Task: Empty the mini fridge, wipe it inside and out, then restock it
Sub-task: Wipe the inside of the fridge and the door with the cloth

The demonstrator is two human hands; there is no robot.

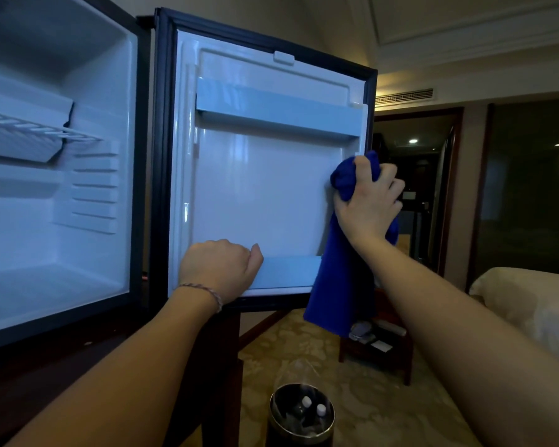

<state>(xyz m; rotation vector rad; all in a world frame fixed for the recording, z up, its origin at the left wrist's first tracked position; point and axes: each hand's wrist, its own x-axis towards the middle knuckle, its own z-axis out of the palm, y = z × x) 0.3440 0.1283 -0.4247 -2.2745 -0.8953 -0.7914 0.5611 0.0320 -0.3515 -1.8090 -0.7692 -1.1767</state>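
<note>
Across the left half of the frame: mini fridge [78, 195], cabinet open, white interior lit bluish, nothing stored on its floor that I can see. It stands on a dark wooden table [62, 375].

Centre of the frame: fridge door [259, 188], swung fully open, white inner liner facing me, dark gasket round the edge. One upper door shelf [278, 108] and one lower door shelf [288, 272], both without contents.

Right edge, lower: bed [530, 301] with pale cover, well apart from the fridge.

Right of centre: blue cloth [339, 285], bunched at the top against the right edge of the door liner, its long tail hanging down past the door's bottom corner.

Lower right of centre: low wooden stand [381, 346] on the patterned carpet, small items on it too dim to tell.

Bottom centre: round dark bin [299, 414] on the floor, two white-capped bottles [313, 406] lying inside it.

Upper left: wire rack [36, 130] inside the cabinet, just below the freezer flap.

Hands, as I read them: right hand [368, 198] clenched round the bunched top of the cloth, pressing it to the door. Left hand [220, 269] curled over the front of the lower door shelf, gripping it, thumb up along the liner.

Left wrist: thin braided bracelet [204, 293].
</note>
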